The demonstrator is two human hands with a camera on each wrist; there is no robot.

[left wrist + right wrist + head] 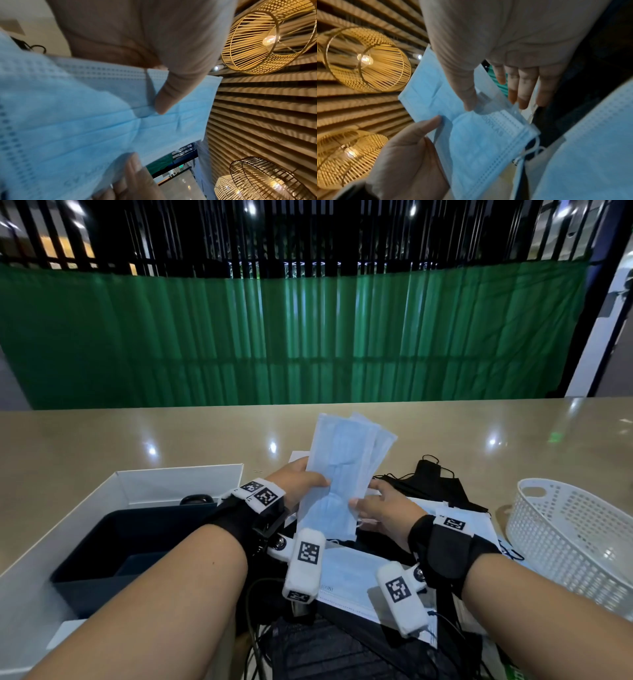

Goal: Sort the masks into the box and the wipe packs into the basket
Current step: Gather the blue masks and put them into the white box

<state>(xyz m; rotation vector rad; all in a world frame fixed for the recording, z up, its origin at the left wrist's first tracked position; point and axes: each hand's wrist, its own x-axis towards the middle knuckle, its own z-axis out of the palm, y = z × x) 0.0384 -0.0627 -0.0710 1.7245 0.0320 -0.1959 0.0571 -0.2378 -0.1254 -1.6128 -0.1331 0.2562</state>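
A stack of light blue masks (342, 470) stands upright above the table's near middle. My left hand (308, 477) grips its left edge, thumb (164, 100) on the front. My right hand (363, 494) pinches the right edge, thumb (467, 97) in front and straight fingers (522, 88) behind. A white box (120, 484) with a dark inner tray sits at left. A white perforated basket (565, 525) sits at right. More blue masks (349, 573) and black masks (435, 487) lie under my hands. No wipe pack is plainly visible.
The beige table (137, 440) runs back to a green curtain (274, 337). Black cables and a dark bag (308, 645) lie at the near edge between my forearms. Wicker lamps (265, 37) hang overhead.
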